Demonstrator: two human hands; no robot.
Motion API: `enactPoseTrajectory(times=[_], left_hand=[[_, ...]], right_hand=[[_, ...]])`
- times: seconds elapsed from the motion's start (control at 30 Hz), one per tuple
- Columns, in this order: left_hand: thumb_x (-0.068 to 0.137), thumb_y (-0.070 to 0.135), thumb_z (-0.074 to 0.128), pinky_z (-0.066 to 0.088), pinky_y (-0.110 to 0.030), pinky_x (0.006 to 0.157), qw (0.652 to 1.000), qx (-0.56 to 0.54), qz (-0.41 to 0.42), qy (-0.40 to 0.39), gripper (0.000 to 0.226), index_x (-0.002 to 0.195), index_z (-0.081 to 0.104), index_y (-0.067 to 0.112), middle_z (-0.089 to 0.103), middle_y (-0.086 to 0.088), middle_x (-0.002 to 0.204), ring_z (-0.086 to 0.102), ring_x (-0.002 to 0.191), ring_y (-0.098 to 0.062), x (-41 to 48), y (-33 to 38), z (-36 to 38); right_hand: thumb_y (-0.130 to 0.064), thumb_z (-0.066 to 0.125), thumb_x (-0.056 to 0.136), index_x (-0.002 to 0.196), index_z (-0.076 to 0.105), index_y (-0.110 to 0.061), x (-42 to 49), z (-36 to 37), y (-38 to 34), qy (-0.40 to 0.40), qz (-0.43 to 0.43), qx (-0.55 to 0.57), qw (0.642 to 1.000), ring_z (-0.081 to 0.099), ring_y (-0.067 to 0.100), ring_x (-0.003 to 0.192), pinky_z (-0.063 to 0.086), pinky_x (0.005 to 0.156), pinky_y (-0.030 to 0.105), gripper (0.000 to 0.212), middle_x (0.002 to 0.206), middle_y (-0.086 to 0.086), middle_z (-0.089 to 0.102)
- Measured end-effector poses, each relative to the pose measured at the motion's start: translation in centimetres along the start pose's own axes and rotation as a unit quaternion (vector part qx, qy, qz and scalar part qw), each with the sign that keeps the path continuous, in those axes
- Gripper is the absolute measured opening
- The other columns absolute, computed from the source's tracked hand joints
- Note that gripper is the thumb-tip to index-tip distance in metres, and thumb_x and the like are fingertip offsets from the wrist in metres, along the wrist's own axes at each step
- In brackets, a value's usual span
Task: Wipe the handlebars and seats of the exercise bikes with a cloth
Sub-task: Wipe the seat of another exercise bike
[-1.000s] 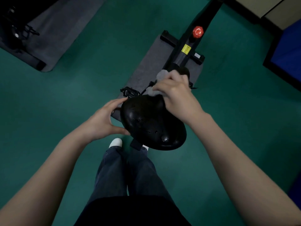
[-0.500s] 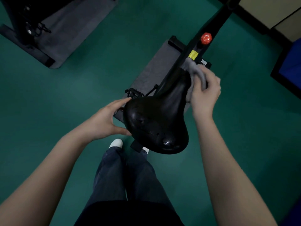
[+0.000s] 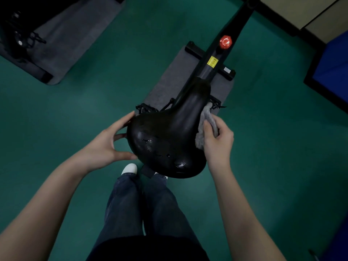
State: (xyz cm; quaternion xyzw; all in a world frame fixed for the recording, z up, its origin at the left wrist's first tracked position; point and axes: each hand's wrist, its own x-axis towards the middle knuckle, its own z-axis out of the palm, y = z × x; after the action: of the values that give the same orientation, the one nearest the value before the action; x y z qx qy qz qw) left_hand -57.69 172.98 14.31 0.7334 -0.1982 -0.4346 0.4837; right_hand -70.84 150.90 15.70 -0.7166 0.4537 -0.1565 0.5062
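One seat [image 3: 169,140] is in hand at this moment: the black saddle of the exercise bike [image 3: 206,72] that stands on a grey mat [image 3: 165,85] on the green floor [image 3: 113,81]. Its wide rear end is towards the person and its nose points along the frame [image 3: 237,21].

The right hand [image 3: 218,142] has thumb and fingers [image 3: 223,127] curled round a bunched grey cloth [image 3: 200,137] and presses it to the seat's right flank, where the saddle narrows. The left hand [image 3: 102,146] is spread wide and grips nothing. Its thumb and fingertips rest against the seat's left edge, apparently to steady it.

The top of the saddle shines and carries a few wet-looking glints towards its rear, which suggests the upper face is already wiped. The right side looks like the step in hand, and the left edge under the bracing hand probably remains. No handlebars are in view, so their state cannot be told. A second bike [image 3: 17,34] stands on its own mat [image 3: 75,34] towards the far left of the floor, and nothing shows whether it has been cleaned. A good share of the task may therefore be left.

On the frame beyond the seat's nose, a yellow label [image 3: 212,62] carries dark print too small to read, with a red knob [image 3: 225,42] just past it. A small white tag [image 3: 227,70] on the cross foot is equally illegible. No brand name shows.
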Motion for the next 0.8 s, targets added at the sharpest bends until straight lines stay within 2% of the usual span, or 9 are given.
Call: enactPoseTrajectory(times=[0.2, 0.3, 0.4, 0.47, 0.53, 0.67, 0.73, 0.77, 0.8], left_hand=[[0.055, 0.002, 0.082, 0.034, -0.01, 0.104, 1.0, 0.001, 0.003, -0.004, 0.102, 0.143, 0.036, 0.024, 0.044, 0.008, 0.144, 0.038, 0.133, 0.0, 0.2, 0.1, 0.0], [0.051, 0.009, 0.082, 0.033, -0.012, 0.106, 1.0, 0.006, 0.005, -0.005, 0.103, 0.143, 0.037, 0.023, 0.045, 0.008, 0.143, 0.039, 0.133, -0.001, 0.2, 0.1, -0.1], [0.053, 0.004, 0.083, 0.033, -0.011, 0.105, 1.0, 0.013, 0.008, -0.007, 0.102, 0.142, 0.037, 0.025, 0.046, 0.009, 0.142, 0.039, 0.132, 0.001, 0.3, -0.1, -0.2], [0.053, 0.002, 0.083, 0.034, -0.011, 0.104, 1.0, 0.013, 0.011, -0.008, 0.102, 0.142, 0.037, 0.025, 0.046, 0.01, 0.142, 0.04, 0.132, 0.001, 0.4, -0.2, -0.3], [0.05, 0.008, 0.082, 0.035, -0.016, 0.106, 1.0, 0.009, 0.018, -0.011, 0.102, 0.141, 0.038, 0.025, 0.047, 0.011, 0.141, 0.039, 0.132, 0.001, 0.5, -0.3, -0.3], [0.048, 0.016, 0.084, 0.033, -0.024, 0.107, 0.999, 0.017, 0.035, -0.013, 0.099, 0.137, 0.042, 0.033, 0.048, 0.011, 0.14, 0.04, 0.131, 0.001, 0.7, -0.6, -0.7], [0.047, 0.02, 0.085, 0.033, -0.025, 0.107, 0.999, 0.026, 0.046, -0.011, 0.097, 0.133, 0.043, 0.039, 0.048, 0.008, 0.14, 0.04, 0.131, 0.0, 0.9, -0.8, -0.8], [0.047, 0.022, 0.085, 0.033, -0.026, 0.108, 0.998, 0.032, 0.052, -0.011, 0.096, 0.131, 0.043, 0.041, 0.048, 0.006, 0.14, 0.041, 0.131, -0.001, 0.9, -0.9, -0.9], [0.047, 0.024, 0.085, 0.033, -0.027, 0.108, 0.998, 0.036, 0.059, -0.006, 0.095, 0.13, 0.043, 0.043, 0.048, 0.005, 0.14, 0.041, 0.131, -0.002, 0.9, -0.9, -0.9]], right_hand=[[-0.006, 0.057, 0.092, 0.092, 0.07, -0.009, -1.8, -2.5, 3.1, -0.074, -0.024, -0.064, 0.995, 0.058, 0.024, 0.084, 0.045, 0.075, 0.032, 0.014, 0.081, 0.005, 0.066], [-0.006, 0.053, 0.094, 0.082, 0.064, -0.003, -1.7, -3.0, 4.7, -0.086, 0.064, -0.002, 0.994, 0.052, 0.024, 0.069, 0.044, 0.065, 0.037, 0.016, 0.072, 0.013, 0.058], [-0.006, 0.05, 0.096, 0.079, 0.063, -0.009, -1.1, -2.1, 5.0, -0.089, 0.176, 0.123, 0.973, 0.054, 0.014, 0.063, 0.042, 0.06, 0.025, 0.021, 0.069, 0.003, 0.06], [-0.008, 0.051, 0.097, 0.08, 0.065, -0.013, -1.1, -2.1, 5.2, -0.096, 0.209, 0.188, 0.955, 0.06, 0.012, 0.063, 0.046, 0.06, 0.024, 0.023, 0.07, 0.001, 0.065], [-0.009, 0.05, 0.097, 0.084, 0.067, -0.011, -1.9, -2.3, 5.8, -0.087, 0.215, 0.212, 0.95, 0.06, 0.018, 0.069, 0.047, 0.063, 0.028, 0.021, 0.077, 0.007, 0.066], [-0.008, 0.048, 0.098, 0.083, 0.064, -0.014, -5.0, -1.7, 6.1, 0.005, 0.198, 0.209, 0.958, 0.042, 0.014, 0.057, 0.032, 0.05, 0.024, 0.023, 0.067, 0.006, 0.049], [-0.004, 0.05, 0.096, 0.09, 0.067, -0.016, -6.5, -0.9, 5.7, 0.069, 0.151, 0.19, 0.968, 0.049, 0.015, 0.063, 0.043, 0.055, 0.029, 0.022, 0.073, 0.004, 0.055], [-0.004, 0.053, 0.094, 0.097, 0.068, -0.014, -7.3, -0.4, 5.4, 0.1, 0.118, 0.167, 0.974, 0.057, 0.017, 0.075, 0.051, 0.068, 0.032, 0.019, 0.085, 0.006, 0.062], [-0.006, 0.056, 0.091, 0.103, 0.068, -0.013, -7.8, -0.1, 4.9, 0.122, 0.084, 0.138, 0.979, 0.061, 0.017, 0.09, 0.052, 0.084, 0.03, 0.019, 0.097, 0.009, 0.065]])
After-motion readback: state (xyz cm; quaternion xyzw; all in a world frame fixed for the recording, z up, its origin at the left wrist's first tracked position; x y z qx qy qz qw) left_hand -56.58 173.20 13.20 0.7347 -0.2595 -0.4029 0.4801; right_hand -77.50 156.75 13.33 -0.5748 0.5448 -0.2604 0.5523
